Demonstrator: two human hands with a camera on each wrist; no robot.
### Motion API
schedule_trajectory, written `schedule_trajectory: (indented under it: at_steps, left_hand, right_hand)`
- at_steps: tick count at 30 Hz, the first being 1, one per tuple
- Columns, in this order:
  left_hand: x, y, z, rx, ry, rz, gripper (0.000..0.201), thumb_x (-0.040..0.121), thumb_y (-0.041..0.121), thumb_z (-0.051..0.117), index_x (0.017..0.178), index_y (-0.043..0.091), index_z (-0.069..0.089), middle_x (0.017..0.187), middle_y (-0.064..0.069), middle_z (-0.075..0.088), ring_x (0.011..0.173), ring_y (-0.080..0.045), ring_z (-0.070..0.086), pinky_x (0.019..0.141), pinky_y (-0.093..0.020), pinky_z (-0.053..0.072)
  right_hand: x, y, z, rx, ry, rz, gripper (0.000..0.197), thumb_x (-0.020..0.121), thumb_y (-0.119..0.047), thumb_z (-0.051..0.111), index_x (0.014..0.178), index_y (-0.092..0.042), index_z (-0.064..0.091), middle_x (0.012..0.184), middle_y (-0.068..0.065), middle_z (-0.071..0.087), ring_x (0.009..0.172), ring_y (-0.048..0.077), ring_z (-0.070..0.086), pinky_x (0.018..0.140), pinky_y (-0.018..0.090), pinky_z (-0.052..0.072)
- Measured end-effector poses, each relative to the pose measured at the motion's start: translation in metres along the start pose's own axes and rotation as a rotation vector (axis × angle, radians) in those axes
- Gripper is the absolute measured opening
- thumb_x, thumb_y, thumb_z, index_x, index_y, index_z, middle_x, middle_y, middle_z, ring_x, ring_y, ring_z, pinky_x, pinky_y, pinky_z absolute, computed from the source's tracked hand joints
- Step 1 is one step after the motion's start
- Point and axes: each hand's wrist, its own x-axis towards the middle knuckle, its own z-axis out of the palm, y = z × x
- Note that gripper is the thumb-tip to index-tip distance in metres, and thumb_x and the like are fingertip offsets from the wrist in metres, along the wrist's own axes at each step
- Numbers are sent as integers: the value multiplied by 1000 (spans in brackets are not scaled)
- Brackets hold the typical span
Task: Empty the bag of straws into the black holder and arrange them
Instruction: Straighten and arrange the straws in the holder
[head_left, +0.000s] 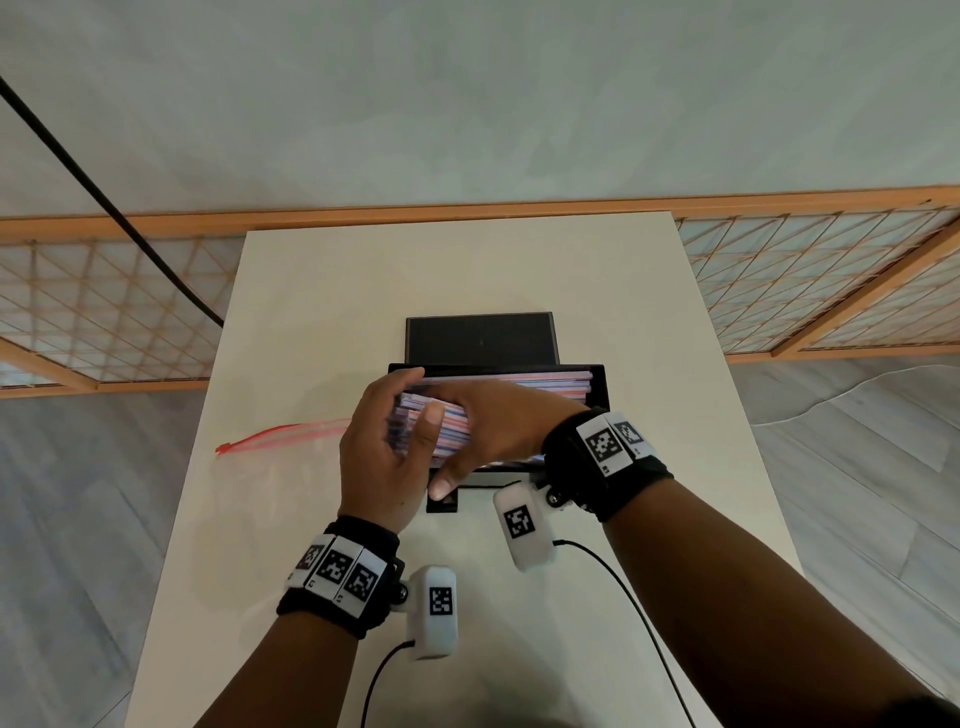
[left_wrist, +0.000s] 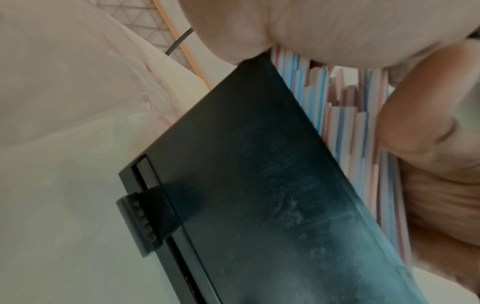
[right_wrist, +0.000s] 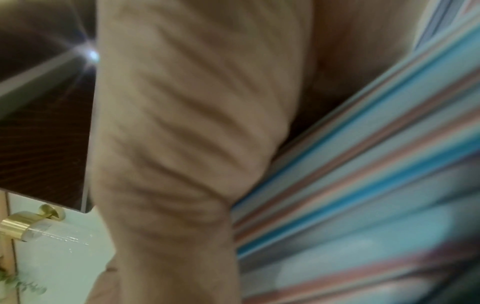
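Together, both hands (head_left: 415, 441) clasp the straws (head_left: 452, 431) over the black holder (head_left: 597, 376).

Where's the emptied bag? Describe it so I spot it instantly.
Start at the white table, then the black holder at its middle. Left of the holder, beside the left hand, the clear plastic bag lies flat; only its red zip strip stands out.

You're in a home-like room; grey plank floor (head_left: 857, 467), wood lattice screen (head_left: 104, 306) along plain wall (head_left: 467, 104), brass door handle (right_wrist: 18, 226).
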Motion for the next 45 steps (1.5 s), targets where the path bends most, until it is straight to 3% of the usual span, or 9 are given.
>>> schedule_trajectory:
  at_steps: [5,11,15,21,27,32,35,39,45]
  left_hand:
    - [-1,-2,0,2,21,-14,54,96,52,49,131,14,64,123,6,68,109,8,61,90,-6,44]
    - [-4,-6,1,-11,26,-37,53,98,52,45,135,18,63,129,5,68,115,-7,66,94,-26,55]
    - [-6,-5,0,-34,18,-55,58,97,56,44,137,19,62,130,6,68,114,1,64,93,-19,54]
    - [-11,-7,2,-65,2,-59,78,95,74,35,140,15,59,139,4,63,125,-9,62,101,-18,50]
    - [-11,-5,2,-159,34,-56,54,98,42,43,138,10,57,136,-2,63,120,-6,62,97,-21,52]
    - [-12,-6,4,-156,58,-59,48,94,35,42,131,12,63,128,3,66,114,-3,62,95,-28,53]
    - [-13,-3,4,-121,67,-57,47,94,36,43,128,13,64,123,5,67,110,3,61,94,-23,52]
    - [-14,-2,3,-76,72,-41,49,97,40,45,133,11,61,128,2,66,115,-4,62,95,-18,49]
    - [-10,-1,1,-39,77,-11,46,100,41,46,134,13,61,132,5,64,119,9,56,96,-6,42]
  right_hand:
    - [-5,-4,-9,-35,-12,32,92,61,-48,98,141,-37,54,122,-14,72,110,8,68,108,38,51]
    - [-3,-5,-2,-45,4,33,94,57,-49,99,139,-36,55,124,-15,71,113,8,67,107,39,51]
    - [-2,-5,1,-127,80,80,88,52,-60,96,129,-39,58,113,-15,72,102,9,68,98,40,56]
    - [-2,-9,13,-184,107,135,93,48,-58,97,129,-35,57,110,-12,72,99,14,68,92,44,58]
    - [-6,-20,22,-385,171,195,105,55,-62,93,144,-30,47,124,-2,64,112,23,63,103,55,45]
    - [-8,-22,23,-389,171,179,109,54,-62,94,145,-27,47,122,-3,60,114,24,62,102,52,45]
    - [-10,-18,18,-328,159,124,109,49,-63,95,143,-30,51,122,-6,62,112,19,62,101,48,50]
    - [-23,-12,8,-219,237,61,109,49,-57,97,146,-31,54,131,-9,63,116,14,62,103,42,51]
    - [-47,-8,12,-313,338,131,95,58,-60,94,142,-28,60,134,-7,59,122,16,57,104,45,49]
